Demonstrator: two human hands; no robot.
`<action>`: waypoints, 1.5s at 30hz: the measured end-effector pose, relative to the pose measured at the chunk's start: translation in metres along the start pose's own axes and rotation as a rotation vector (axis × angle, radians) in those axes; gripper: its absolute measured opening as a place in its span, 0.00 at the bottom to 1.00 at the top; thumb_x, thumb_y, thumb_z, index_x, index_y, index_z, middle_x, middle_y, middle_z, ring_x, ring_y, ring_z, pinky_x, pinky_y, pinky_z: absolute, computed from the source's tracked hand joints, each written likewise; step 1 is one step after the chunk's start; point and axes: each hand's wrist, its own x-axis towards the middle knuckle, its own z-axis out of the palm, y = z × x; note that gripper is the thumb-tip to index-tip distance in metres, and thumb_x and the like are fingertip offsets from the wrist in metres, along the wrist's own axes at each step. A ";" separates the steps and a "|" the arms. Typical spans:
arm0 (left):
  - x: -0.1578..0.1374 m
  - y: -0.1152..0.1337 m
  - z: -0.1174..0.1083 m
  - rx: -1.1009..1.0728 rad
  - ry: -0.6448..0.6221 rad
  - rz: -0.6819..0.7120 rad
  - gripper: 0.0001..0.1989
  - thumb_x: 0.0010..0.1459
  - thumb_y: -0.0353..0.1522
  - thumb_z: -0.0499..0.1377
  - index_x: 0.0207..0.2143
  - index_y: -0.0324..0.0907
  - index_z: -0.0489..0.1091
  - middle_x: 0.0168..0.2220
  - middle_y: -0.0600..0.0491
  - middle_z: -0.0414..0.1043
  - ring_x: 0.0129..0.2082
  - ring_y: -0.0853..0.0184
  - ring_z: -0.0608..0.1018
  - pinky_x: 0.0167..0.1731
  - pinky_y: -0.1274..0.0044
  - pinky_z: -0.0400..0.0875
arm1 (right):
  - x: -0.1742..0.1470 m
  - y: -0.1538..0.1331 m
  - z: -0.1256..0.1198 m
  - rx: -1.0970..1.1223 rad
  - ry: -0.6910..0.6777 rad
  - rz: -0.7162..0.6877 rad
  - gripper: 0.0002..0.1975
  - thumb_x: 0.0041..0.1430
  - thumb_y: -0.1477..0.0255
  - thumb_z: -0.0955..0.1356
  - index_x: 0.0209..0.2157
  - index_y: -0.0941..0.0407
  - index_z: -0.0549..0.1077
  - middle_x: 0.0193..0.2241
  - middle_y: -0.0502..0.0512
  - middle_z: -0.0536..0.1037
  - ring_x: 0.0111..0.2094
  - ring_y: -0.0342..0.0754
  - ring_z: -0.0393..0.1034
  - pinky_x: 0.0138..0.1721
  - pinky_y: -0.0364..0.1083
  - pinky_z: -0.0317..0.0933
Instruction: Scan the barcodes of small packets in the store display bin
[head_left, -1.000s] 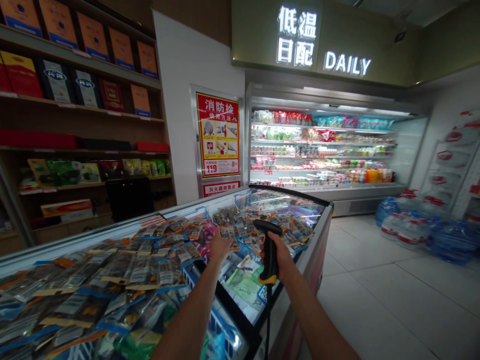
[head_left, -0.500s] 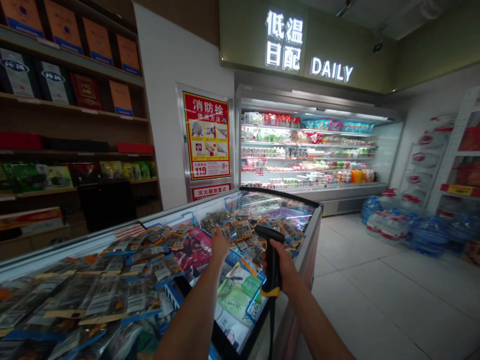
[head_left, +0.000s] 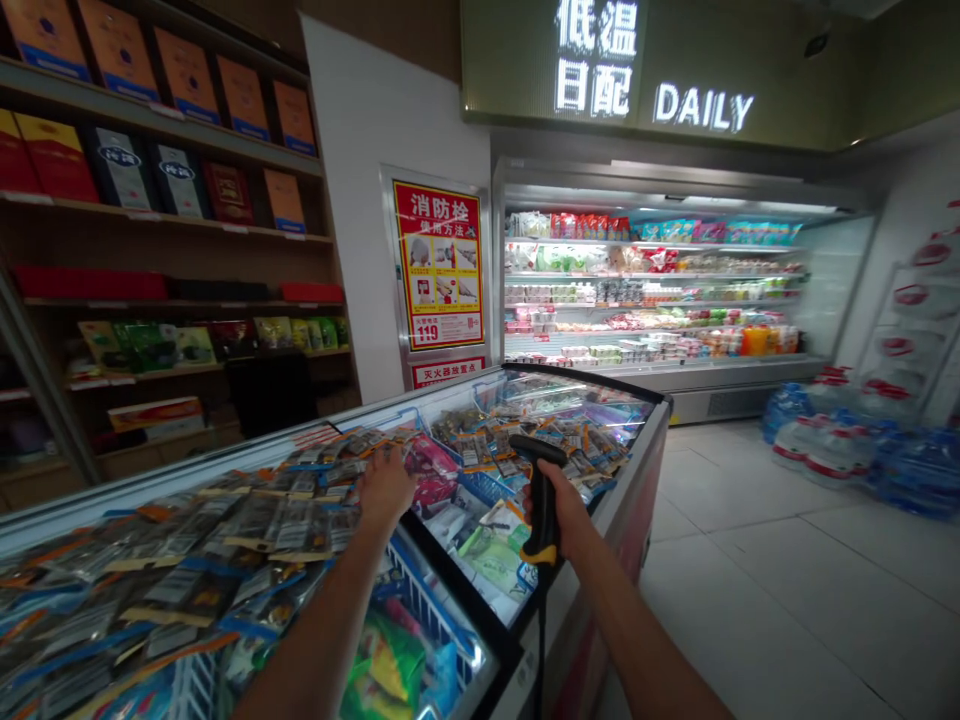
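My right hand (head_left: pixel 564 510) is wrapped around a black and yellow barcode scanner (head_left: pixel 541 500), whose head points left over the freezer and whose cord hangs down. My left hand (head_left: pixel 386 485) reaches over small flat packets (head_left: pixel 277 525) spread across the glass lid of a chest freezer (head_left: pixel 637 470). Its fingers look apart, at the packets near the black lid edge (head_left: pixel 457 580); the fingertips are partly hidden. Beyond it, more packets (head_left: pixel 525 440) lie on the far side, beside a pink bag (head_left: pixel 431 470). A green bag (head_left: pixel 491 550) lies inside the freezer, near the scanner.
Blue baskets (head_left: pixel 431 590) show through the glass. Boxed goods fill a wooden shelf (head_left: pixel 247 225) at left. An open refrigerated case (head_left: pixel 652 370) stands at the back. Large water bottles (head_left: pixel 919 480) sit on the tiled floor (head_left: pixel 750 570) at right.
My left hand has moved left and nearer, from the far packets to those on the near lid. The view has turned left. My right hand still grips the scanner.
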 end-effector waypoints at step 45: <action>-0.010 0.019 0.026 -0.672 -0.040 -0.052 0.20 0.44 0.23 0.53 0.42 0.40 0.65 0.38 0.51 0.72 0.35 0.65 0.73 0.37 0.76 0.65 | -0.008 0.008 0.022 0.039 -0.182 0.103 0.14 0.48 0.61 0.63 0.26 0.60 0.66 0.14 0.48 0.67 0.13 0.39 0.60 0.13 0.39 0.56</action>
